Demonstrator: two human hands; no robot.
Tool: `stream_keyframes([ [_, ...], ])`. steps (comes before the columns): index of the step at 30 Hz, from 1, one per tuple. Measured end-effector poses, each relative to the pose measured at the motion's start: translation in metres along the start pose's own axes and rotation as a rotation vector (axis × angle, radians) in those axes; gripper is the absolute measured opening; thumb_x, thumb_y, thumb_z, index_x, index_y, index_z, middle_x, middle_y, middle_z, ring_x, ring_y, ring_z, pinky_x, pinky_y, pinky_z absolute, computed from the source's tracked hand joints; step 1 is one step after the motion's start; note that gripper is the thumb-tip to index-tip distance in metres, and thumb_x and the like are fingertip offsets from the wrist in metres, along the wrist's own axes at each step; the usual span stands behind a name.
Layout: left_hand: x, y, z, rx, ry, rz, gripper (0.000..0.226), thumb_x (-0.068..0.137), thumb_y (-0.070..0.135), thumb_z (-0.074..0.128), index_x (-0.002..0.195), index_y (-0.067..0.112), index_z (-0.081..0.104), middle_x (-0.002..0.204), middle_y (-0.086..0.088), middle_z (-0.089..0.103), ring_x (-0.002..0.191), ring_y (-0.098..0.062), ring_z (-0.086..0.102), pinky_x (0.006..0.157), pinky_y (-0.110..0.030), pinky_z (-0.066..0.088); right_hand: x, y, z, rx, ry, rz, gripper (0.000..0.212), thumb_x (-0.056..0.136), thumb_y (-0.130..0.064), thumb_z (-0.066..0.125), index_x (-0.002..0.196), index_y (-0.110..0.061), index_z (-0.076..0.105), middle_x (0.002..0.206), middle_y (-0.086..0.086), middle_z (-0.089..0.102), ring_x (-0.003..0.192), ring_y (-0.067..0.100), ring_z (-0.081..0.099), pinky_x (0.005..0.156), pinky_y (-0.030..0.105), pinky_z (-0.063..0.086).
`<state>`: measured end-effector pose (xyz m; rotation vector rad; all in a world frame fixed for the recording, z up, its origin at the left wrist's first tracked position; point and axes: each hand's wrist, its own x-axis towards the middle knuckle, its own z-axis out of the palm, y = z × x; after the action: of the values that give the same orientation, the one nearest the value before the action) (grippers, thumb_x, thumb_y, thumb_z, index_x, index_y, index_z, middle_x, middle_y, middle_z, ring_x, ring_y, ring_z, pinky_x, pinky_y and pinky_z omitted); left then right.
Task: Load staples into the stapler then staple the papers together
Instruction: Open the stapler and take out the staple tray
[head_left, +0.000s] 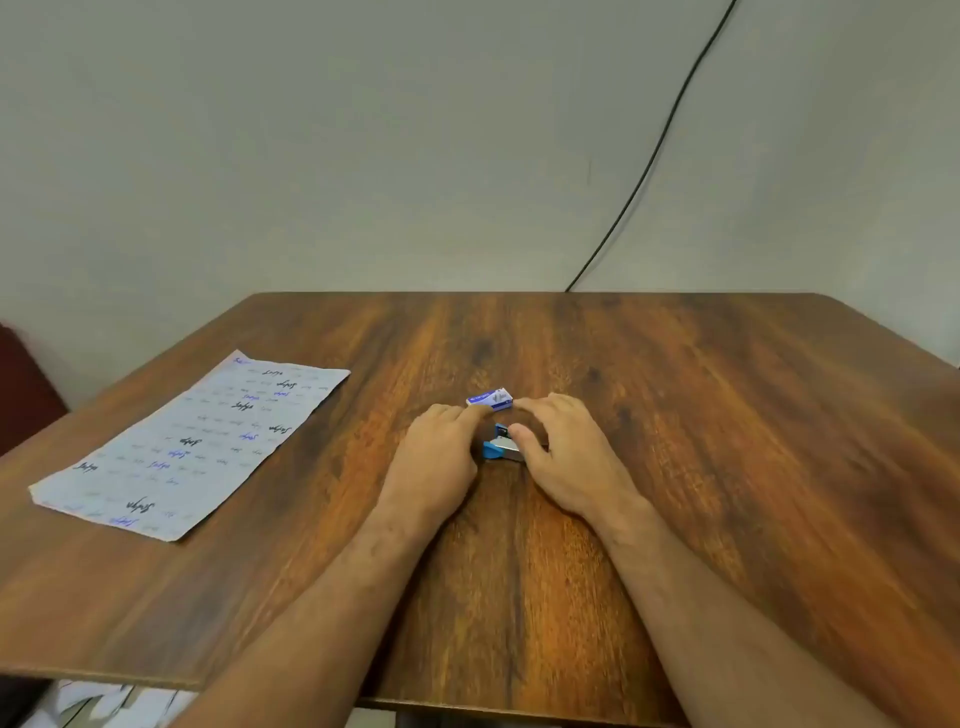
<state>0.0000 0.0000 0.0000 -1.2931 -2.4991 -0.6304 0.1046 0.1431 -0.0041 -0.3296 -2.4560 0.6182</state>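
A small blue and silver stapler (497, 449) lies on the wooden table (727, 441) at its middle. Just beyond it sits a little blue and white staple box (491, 398). My left hand (439, 452) lies flat left of the stapler, its index fingertip touching the box's near left end. My right hand (563, 447) rests over the stapler's right part, thumb on top of it, fingers stretched toward the box's right end. The stapler's right end is hidden under that hand. The papers (192, 441), covered in handwriting, lie flat at the table's left.
A black cable (660, 150) runs down the wall behind the table's far edge. A dark red seat (23, 389) stands at the far left. White crumpled material (104, 701) shows below the table's near left edge.
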Motion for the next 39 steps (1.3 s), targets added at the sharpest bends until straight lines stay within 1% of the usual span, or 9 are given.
stream_keyframes([
  [2, 0.001, -0.001, 0.000, -0.040, 0.025, -0.050, 0.050, 0.086, 0.003, 0.052, 0.132, 0.020, 0.063, 0.109, -0.001, 0.073, 0.107, -0.025, 0.059, 0.088, -0.032, 0.042, 0.000, 0.000, -0.002, 0.006, -0.009, 0.000, 0.048, 0.090, -0.040, 0.066, 0.133, -0.019, 0.062, 0.125, -0.003, 0.064, 0.124, 0.013, 0.048, 0.101, 0.018, 0.030],
  [5, 0.001, -0.001, 0.001, -0.051, 0.015, -0.099, 0.044, 0.089, 0.005, 0.049, 0.125, 0.023, 0.066, 0.110, 0.002, 0.073, 0.105, -0.022, 0.058, 0.085, -0.032, 0.043, -0.002, -0.002, -0.003, -0.013, -0.048, -0.007, 0.048, 0.083, -0.034, 0.074, 0.127, -0.019, 0.065, 0.122, -0.004, 0.064, 0.122, 0.013, 0.048, 0.102, 0.020, 0.034],
  [13, 0.000, -0.002, 0.003, -0.046, 0.032, -0.081, 0.040, 0.092, 0.009, 0.050, 0.116, 0.030, 0.074, 0.109, 0.004, 0.075, 0.099, -0.022, 0.061, 0.087, -0.035, 0.047, 0.001, -0.004, -0.003, -0.017, -0.137, 0.028, 0.046, 0.083, -0.029, 0.075, 0.128, -0.025, 0.066, 0.125, -0.006, 0.059, 0.123, 0.010, 0.046, 0.103, 0.020, 0.032],
  [17, 0.001, -0.004, 0.003, -0.042, 0.039, -0.072, 0.041, 0.091, 0.010, 0.050, 0.116, 0.032, 0.075, 0.109, 0.006, 0.075, 0.099, -0.021, 0.061, 0.088, -0.037, 0.048, 0.004, -0.004, -0.003, -0.036, -0.144, 0.049, 0.043, 0.086, -0.030, 0.073, 0.128, -0.028, 0.065, 0.108, -0.006, 0.063, 0.108, 0.012, 0.048, 0.099, 0.030, 0.042],
  [20, 0.002, -0.004, 0.003, -0.037, 0.042, -0.074, 0.040, 0.092, 0.011, 0.049, 0.117, 0.030, 0.074, 0.109, 0.005, 0.075, 0.100, -0.021, 0.061, 0.089, -0.039, 0.049, 0.006, -0.004, -0.004, -0.021, -0.164, 0.061, 0.044, 0.086, -0.031, 0.074, 0.129, -0.030, 0.065, 0.101, -0.011, 0.061, 0.100, 0.009, 0.047, 0.093, 0.028, 0.041],
  [26, 0.001, -0.005, 0.003, -0.029, 0.037, -0.063, 0.033, 0.091, 0.014, 0.051, 0.113, 0.026, 0.073, 0.103, 0.004, 0.073, 0.097, -0.022, 0.060, 0.084, -0.038, 0.048, 0.004, -0.004, -0.009, 0.305, -0.053, 0.151, 0.029, 0.086, -0.016, 0.075, 0.112, -0.028, 0.072, 0.084, -0.008, 0.072, 0.077, 0.007, 0.065, 0.081, 0.018, 0.050],
  [30, 0.001, -0.006, 0.004, -0.043, 0.044, -0.057, 0.033, 0.090, 0.016, 0.051, 0.110, 0.031, 0.074, 0.105, 0.009, 0.074, 0.098, -0.020, 0.061, 0.089, -0.038, 0.049, 0.006, -0.004, -0.011, 0.488, -0.026, 0.239, 0.022, 0.095, -0.013, 0.065, 0.112, -0.024, 0.074, 0.093, -0.003, 0.077, 0.072, 0.005, 0.071, 0.069, 0.020, 0.057],
  [34, 0.000, -0.005, 0.004, -0.063, 0.036, -0.076, 0.031, 0.091, 0.016, 0.052, 0.109, 0.030, 0.074, 0.104, 0.008, 0.073, 0.100, -0.021, 0.061, 0.088, -0.038, 0.049, 0.010, -0.002, -0.019, 0.514, -0.040, 0.345, 0.027, 0.103, -0.018, 0.051, 0.110, -0.023, 0.076, 0.078, -0.004, 0.076, 0.052, 0.005, 0.065, 0.058, 0.014, 0.050],
  [39, 0.001, -0.004, 0.001, -0.053, 0.018, -0.084, 0.030, 0.092, 0.017, 0.052, 0.110, 0.028, 0.073, 0.106, 0.007, 0.071, 0.103, -0.018, 0.060, 0.086, -0.034, 0.048, 0.024, -0.007, -0.011, 0.774, 0.040, 0.513, 0.032, 0.105, -0.027, 0.049, 0.091, -0.020, 0.077, 0.081, 0.007, 0.077, 0.053, 0.009, 0.055, 0.066, 0.031, 0.050],
])
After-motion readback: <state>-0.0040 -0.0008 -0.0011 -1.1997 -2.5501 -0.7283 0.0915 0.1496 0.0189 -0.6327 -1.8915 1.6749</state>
